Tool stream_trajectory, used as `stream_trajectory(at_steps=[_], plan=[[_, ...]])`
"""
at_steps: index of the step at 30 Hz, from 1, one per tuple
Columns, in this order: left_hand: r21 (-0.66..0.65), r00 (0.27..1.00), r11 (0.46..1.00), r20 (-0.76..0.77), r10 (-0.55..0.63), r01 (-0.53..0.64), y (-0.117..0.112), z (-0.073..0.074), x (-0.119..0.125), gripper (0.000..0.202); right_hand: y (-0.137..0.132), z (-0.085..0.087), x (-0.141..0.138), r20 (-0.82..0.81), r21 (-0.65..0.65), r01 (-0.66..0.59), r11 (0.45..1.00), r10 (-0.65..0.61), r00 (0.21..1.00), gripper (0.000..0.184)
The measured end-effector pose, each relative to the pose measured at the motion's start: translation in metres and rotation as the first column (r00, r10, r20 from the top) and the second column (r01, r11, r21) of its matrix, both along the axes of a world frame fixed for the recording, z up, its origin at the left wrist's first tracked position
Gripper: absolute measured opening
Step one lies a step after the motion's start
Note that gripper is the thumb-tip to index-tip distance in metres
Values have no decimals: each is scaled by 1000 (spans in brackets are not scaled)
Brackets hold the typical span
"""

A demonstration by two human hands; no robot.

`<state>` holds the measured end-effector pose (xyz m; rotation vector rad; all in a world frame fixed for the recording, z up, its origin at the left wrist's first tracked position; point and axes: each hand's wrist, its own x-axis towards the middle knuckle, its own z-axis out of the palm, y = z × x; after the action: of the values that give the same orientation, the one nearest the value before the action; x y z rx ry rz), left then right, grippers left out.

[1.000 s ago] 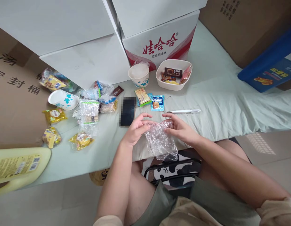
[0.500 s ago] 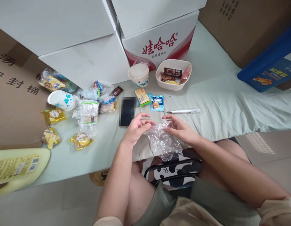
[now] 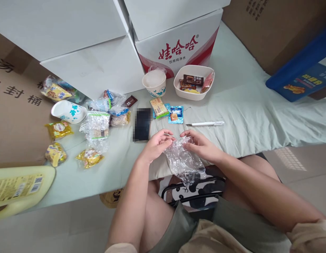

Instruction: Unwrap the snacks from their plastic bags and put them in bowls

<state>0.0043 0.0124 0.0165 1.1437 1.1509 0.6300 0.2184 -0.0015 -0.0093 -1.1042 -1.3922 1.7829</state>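
A crumpled clear plastic bag hangs between my hands at the front edge of the cloth-covered surface. My left hand pinches its upper left corner between thumb and fingers. On the other side, my right hand grips the upper right part with curled fingers. Just beyond them lie a white pen-like cutter, a blue snack packet and a yellow cracker packet. A dark phone rests beside my left hand.
A white bowl of snacks and a paper cup stand before stacked white boxes. Wrapped snacks and a tipped paper cup crowd the left. A blue container stands right; a yellow jug lies front left.
The bag hangs slightly lower and more stretched out. My left hand has shifted a little down and its fingers have drawn in; both hands keep hold of the bag.
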Motion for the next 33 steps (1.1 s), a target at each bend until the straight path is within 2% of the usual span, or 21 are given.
stream_trajectory(at_steps=[7, 26, 33], plan=[[15, 989, 993, -89, -119, 121, -2, -4, 6, 30, 0, 1, 0, 78, 80, -100, 992, 93, 993, 29], [89, 968, 975, -165, -189, 205, -5, -16, 5, 23, -3, 1, 0, 216, 239, -167, 956, 116, 969, 19], [93, 965, 972, -169, -199, 216, -5, -15, 6, 20, -4, 2, 0, 263, 266, -196, 944, 125, 957, 20]])
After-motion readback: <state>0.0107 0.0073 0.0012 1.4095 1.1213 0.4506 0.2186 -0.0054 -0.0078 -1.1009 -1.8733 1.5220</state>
